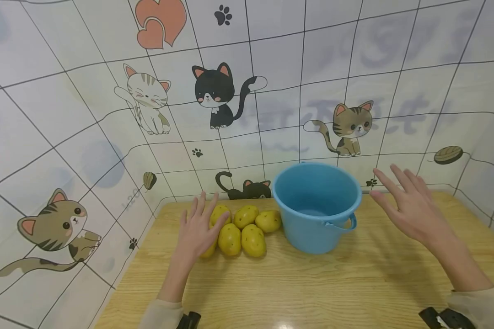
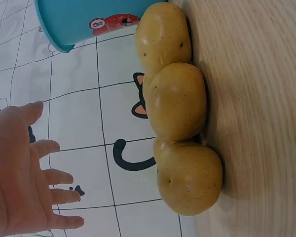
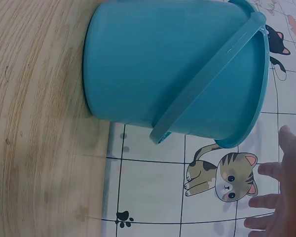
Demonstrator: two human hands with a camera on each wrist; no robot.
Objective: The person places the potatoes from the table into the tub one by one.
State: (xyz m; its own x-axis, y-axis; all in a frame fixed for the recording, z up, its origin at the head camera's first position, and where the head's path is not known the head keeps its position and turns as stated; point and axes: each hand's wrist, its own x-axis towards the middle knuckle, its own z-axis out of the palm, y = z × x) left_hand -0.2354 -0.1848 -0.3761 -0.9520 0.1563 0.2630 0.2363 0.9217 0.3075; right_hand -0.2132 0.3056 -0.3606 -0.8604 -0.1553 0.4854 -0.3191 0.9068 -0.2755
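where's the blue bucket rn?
In the head view the blue bucket stands upright on the wooden table, right of centre, just right of the potatoes and left of the raised right hand.

Bright, even indoor light, soft shadows, wide-angle bending at edges, slightly soft focus.

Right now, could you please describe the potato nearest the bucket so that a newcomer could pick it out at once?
Start at the blue bucket on the wooden table; a cluster of yellow potatoes lies just left of it, with the left hand over the cluster's far side. The potato nearest the bucket is the rightmost one, alone at the bucket's wall, clear of the hand.
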